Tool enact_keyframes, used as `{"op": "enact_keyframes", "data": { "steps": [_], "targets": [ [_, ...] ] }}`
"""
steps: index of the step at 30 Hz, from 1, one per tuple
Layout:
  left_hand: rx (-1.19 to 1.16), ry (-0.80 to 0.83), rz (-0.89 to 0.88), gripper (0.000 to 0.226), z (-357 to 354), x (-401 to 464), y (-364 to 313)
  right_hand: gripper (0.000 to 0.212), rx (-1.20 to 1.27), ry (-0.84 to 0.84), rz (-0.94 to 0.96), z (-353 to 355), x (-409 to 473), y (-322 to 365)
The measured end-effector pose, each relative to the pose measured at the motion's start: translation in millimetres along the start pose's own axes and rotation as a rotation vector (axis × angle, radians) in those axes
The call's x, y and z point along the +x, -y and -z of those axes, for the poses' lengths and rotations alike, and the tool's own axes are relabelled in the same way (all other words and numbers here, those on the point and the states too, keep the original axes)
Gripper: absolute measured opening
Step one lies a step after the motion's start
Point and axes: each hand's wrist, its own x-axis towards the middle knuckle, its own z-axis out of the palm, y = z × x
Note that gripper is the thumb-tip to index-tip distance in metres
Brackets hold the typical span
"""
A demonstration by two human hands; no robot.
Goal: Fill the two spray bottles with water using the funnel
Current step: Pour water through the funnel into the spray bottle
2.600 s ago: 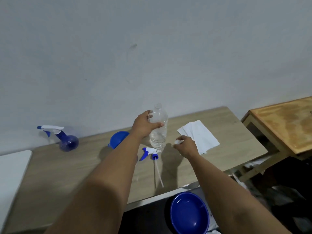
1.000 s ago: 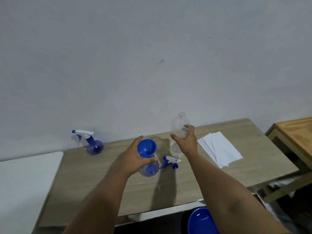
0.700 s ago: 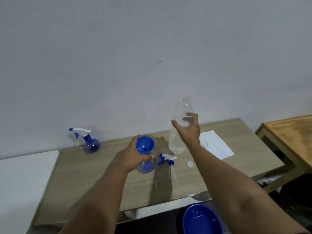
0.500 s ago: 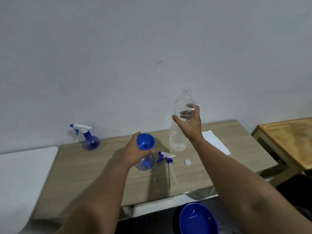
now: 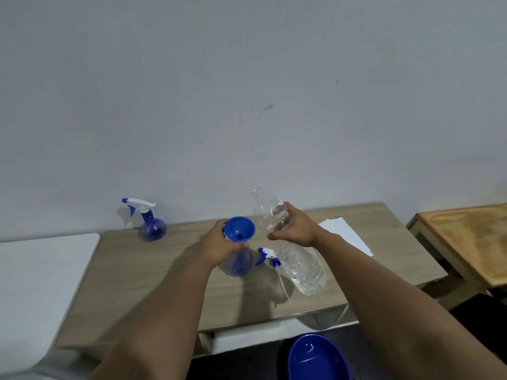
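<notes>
Mid-desk (image 5: 153,283): open spray bottle (image 5: 238,263) with blue funnel (image 5: 239,229) seated, left hand (image 5: 219,249) gripping its neck. Right hand (image 5: 293,229) holds tilted clear water bottle (image 5: 299,267), partly full. Far left: capped spray bottle (image 5: 151,224).

Two bare forearms enter from the near edge, the left one on the left and the right one on the right, each widest at the near edge and narrowing to the wrist. No sleeve, glove, watch, ring or band shows anywhere on the arms or wrists, so nothing is worn on the parts in view. The left hand (image 5: 222,249) and the right hand (image 5: 294,229) are bare too, with short nails just visible on the right thumb and fingertips; finer detail is blurred.
</notes>
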Motion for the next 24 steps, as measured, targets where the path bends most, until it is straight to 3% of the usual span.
{"op": "enact_keyframes", "data": {
  "steps": [5,8,14,24],
  "targets": [
    [-0.033,0.009,-0.021,0.093,1,-2,1,0.064,-0.125,0.134,-0.086,0,-5,4],
    [-0.028,0.008,-0.054,0.074,1,0,4,0.07,-0.174,0.161,-0.144,-3,-6,4],
    [-0.04,0.019,-0.087,0.059,1,1,2,0.066,-0.249,0.207,-0.197,-7,-10,0],
    [-0.033,0.024,-0.092,0.067,0,4,4,0.062,-0.357,0.283,-0.227,0,-10,19]
  ]
}}
